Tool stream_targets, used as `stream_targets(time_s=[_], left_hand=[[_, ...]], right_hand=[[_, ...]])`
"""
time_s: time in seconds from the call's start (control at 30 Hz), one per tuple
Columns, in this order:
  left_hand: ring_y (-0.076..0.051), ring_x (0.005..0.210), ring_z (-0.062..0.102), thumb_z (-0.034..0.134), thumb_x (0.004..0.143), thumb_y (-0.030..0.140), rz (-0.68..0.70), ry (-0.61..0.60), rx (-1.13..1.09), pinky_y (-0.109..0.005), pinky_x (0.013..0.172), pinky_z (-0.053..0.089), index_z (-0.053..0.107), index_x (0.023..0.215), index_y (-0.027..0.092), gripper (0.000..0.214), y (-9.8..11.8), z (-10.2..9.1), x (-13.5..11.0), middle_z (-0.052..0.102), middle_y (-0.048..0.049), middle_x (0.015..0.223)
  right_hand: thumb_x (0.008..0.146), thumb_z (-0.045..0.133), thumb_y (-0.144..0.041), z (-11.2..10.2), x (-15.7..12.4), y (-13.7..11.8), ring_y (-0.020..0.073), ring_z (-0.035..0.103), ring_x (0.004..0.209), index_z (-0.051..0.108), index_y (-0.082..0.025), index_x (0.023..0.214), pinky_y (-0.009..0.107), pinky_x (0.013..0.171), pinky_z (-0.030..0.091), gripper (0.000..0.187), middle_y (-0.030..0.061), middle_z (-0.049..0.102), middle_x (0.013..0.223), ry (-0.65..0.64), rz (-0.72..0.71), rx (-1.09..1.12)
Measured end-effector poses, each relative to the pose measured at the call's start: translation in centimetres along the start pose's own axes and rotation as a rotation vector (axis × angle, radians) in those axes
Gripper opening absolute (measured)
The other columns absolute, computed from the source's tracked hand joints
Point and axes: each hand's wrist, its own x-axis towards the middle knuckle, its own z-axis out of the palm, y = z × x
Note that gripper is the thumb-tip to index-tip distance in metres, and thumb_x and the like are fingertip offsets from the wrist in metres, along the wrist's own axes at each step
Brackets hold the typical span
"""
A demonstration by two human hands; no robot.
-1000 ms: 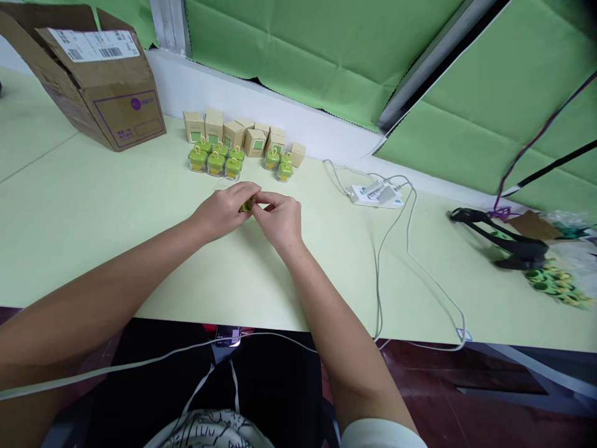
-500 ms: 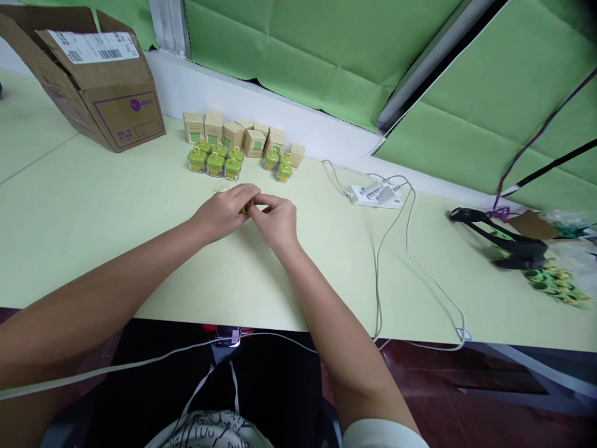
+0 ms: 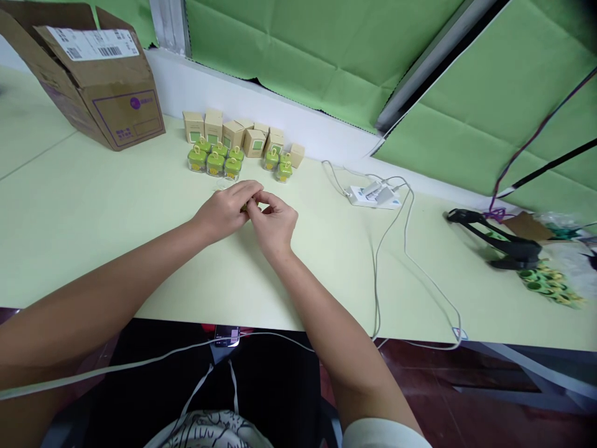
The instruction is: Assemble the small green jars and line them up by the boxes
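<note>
The person sits at the front edge of the pale table [image 3: 336, 274], both hands meeting above it, roughly midway between the front and back edges. A small green piece [image 3: 244, 208] is between them, mostly covered, so I can't make out its shape. The left hand [image 3: 228, 211] curls over it, fingers pressed together; the right hand [image 3: 276, 225] pinches at it with thumb and forefinger, its other fingers bent.

Just beyond, toward the back edge, stand clear jars with green lids [image 3: 215, 163], six in one cluster and three in another to the right. Small tan boxes [image 3: 254, 143] line up behind them. A large open carton [image 3: 128, 115] fills the back left. A white power strip [image 3: 374, 197] lies near the back edge, right of the jars, and a black stand [image 3: 517, 249] sits toward the right end.
</note>
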Motion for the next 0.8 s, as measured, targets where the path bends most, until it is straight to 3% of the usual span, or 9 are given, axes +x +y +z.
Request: stream_targets(time_s=[0.2, 0.4, 0.63, 0.8], left_hand=[[-0.021, 0.116, 0.073, 0.048, 0.091, 0.009, -0.001, -0.013, -0.002, -0.033, 0.092, 0.059, 0.067, 0.124, 0.019, 0.039, -0.4, -0.2, -0.3, 0.076, -0.0096, 0.126], [-0.022, 0.118, 0.074, 0.048, 0.09, 0.008, 0.053, -0.008, 0.024, -0.032, 0.09, 0.06, 0.067, 0.123, 0.019, 0.04, -0.6, 0.1, -0.5, 0.076, -0.0098, 0.127], [-0.023, 0.121, 0.073, 0.05, 0.09, 0.011, 0.009, -0.009, 0.028, -0.036, 0.1, 0.059, 0.066, 0.128, 0.019, 0.042, -0.9, -0.4, -0.2, 0.075, -0.0099, 0.131], [-0.022, 0.114, 0.073, 0.051, 0.09, 0.013, -0.019, -0.055, -0.006, -0.034, 0.094, 0.058, 0.067, 0.122, 0.02, 0.036, -0.4, -0.9, 0.1, 0.076, -0.0083, 0.126]], right_hand=[[0.087, 0.069, -0.033, -0.3, 0.4, 0.5, 0.0161, 0.067, 0.07, 0.084, -0.026, 0.09, 0.031, 0.075, 0.059, 0.017, 0.0002, 0.083, 0.092, -0.119, -0.067, 0.01], [0.089, 0.067, -0.028, -0.5, 0.6, 0.6, 0.015, 0.066, 0.07, 0.083, -0.025, 0.086, 0.029, 0.075, 0.057, 0.017, -0.0009, 0.078, 0.083, -0.107, -0.131, -0.06], [0.097, 0.06, -0.026, -0.9, 1.3, 0.9, 0.0163, 0.072, 0.083, 0.083, -0.025, 0.094, 0.03, 0.081, 0.059, 0.023, 0.0034, 0.079, 0.101, -0.268, -0.233, 0.0], [0.094, 0.066, -0.032, -1.2, 1.7, 1.1, 0.0146, 0.069, 0.07, 0.083, -0.027, 0.101, 0.031, 0.075, 0.06, 0.019, 0.0006, 0.081, 0.095, -0.286, -0.084, 0.098]])
